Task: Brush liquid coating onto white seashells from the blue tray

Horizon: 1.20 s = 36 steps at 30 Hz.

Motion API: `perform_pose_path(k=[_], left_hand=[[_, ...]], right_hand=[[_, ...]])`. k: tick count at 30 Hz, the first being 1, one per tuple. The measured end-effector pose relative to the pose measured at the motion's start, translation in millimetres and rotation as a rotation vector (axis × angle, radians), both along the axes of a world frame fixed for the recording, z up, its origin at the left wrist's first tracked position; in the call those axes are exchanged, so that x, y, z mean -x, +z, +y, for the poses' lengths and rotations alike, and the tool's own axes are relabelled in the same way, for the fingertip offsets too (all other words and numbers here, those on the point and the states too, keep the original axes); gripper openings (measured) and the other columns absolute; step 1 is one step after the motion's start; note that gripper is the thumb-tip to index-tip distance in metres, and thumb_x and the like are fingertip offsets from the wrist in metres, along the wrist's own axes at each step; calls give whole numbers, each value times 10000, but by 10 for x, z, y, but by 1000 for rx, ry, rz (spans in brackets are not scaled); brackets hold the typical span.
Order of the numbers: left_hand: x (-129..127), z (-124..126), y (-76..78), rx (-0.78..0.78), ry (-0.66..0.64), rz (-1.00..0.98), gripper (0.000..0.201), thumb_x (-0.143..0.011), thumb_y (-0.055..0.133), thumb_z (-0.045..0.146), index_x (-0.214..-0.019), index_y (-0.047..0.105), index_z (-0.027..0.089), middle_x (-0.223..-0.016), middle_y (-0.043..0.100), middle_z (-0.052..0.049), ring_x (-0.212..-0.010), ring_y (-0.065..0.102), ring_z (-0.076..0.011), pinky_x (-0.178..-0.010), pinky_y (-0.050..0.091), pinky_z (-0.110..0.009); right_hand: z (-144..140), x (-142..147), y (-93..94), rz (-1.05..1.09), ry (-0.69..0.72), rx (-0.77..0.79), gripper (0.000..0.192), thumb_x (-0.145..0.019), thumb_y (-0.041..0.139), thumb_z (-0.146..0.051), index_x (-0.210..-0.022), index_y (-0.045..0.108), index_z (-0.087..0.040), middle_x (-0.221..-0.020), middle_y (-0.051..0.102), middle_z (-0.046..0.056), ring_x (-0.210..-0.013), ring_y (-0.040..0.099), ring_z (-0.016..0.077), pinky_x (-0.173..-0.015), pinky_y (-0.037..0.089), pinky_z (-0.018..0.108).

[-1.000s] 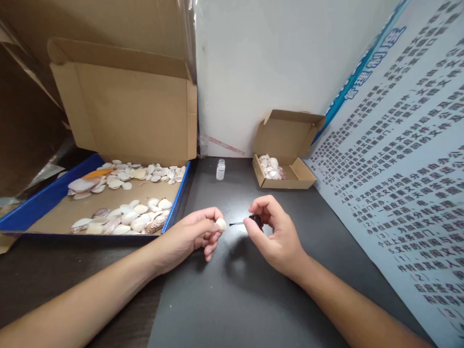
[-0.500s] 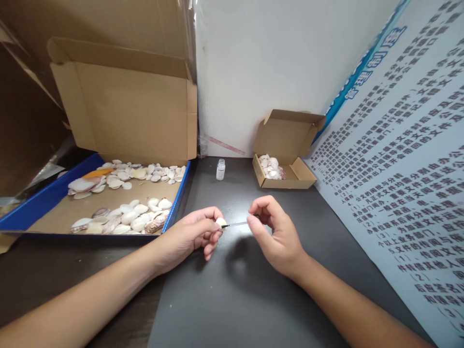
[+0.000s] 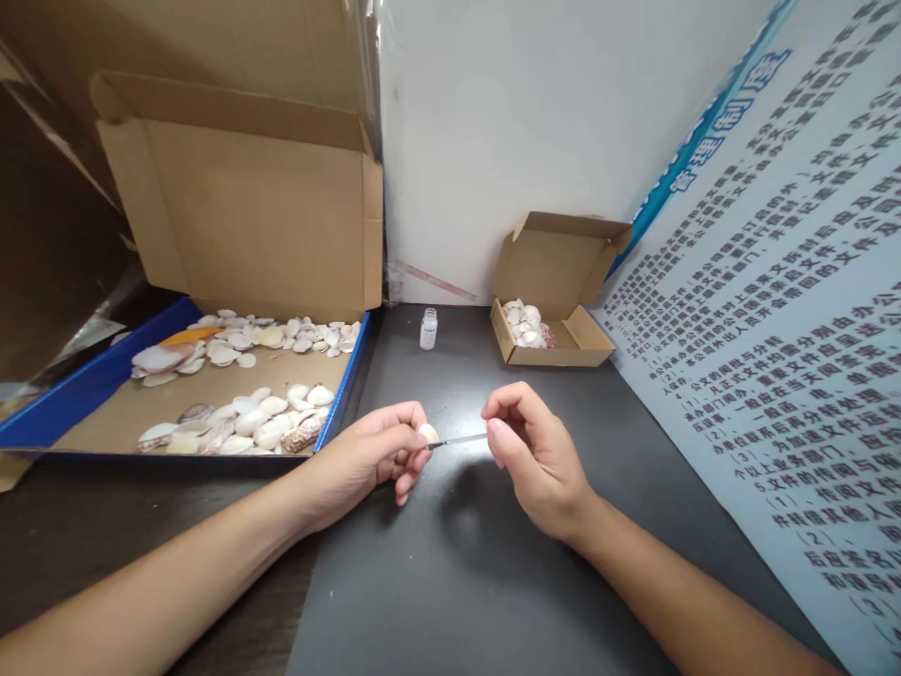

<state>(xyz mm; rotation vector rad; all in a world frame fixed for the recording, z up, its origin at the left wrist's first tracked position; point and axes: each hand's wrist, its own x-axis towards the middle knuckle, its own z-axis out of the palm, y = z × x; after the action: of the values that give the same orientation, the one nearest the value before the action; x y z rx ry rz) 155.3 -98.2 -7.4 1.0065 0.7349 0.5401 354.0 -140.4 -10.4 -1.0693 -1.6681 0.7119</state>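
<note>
Tray of shells [image 3: 91,390] lies left, bottle [image 3: 428,330] behind, small box [image 3: 549,349] right.

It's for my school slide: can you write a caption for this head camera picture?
Left hand pinches a small shell while right hand touches a thin brush to it.

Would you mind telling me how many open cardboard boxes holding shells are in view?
2: a large box with a blue rim at the left, and a small box at the back right by the wall. None seems hidden.
</note>
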Motion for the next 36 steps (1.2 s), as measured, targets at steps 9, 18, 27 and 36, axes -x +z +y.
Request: perform_pose_path(k=[9, 18, 27, 36], left_hand=[[-8, 0, 15, 7, 4, 11, 210, -831, 622, 267, -720, 462, 186, -597, 521, 40, -484, 451, -74, -471, 413, -191], [-8, 2, 16, 16, 12, 19, 236, -837, 651, 298, -725, 480, 179, -599, 520, 43, -497, 449, -71, -478, 416, -188], [0, 17, -14, 24, 12, 0, 254, -853, 668, 317, -726, 505, 170, -587, 501, 51, -499, 420, -59, -481, 382, -177], [0, 6, 0, 23, 18, 7, 255, -859, 657, 315, -723, 493, 175, -591, 476, 56, -510, 402, -65, -494, 367, -190]], right_hand=[[-2, 8, 14, -5, -21, 9, 34, -910, 509, -190, -912, 498, -222, -695, 467, -55, -571, 448, 100, -532, 393, 229], [-6, 6, 25, -7, -14, 3, 38, -903, 519, -191, -914, 497, -219, -728, 489, -41, -585, 462, 105, -537, 408, 232], [-3, 36, 8, -31, -57, 5, 113, -857, 582, -176, -882, 486, -230, -683, 469, -51, -568, 459, 111, -504, 404, 229], [-13, 28, 28, -28, -48, -26, 68, -879, 545, -176, -873, 498, -226, -695, 478, -45, -576, 460, 107, -520, 415, 227]])
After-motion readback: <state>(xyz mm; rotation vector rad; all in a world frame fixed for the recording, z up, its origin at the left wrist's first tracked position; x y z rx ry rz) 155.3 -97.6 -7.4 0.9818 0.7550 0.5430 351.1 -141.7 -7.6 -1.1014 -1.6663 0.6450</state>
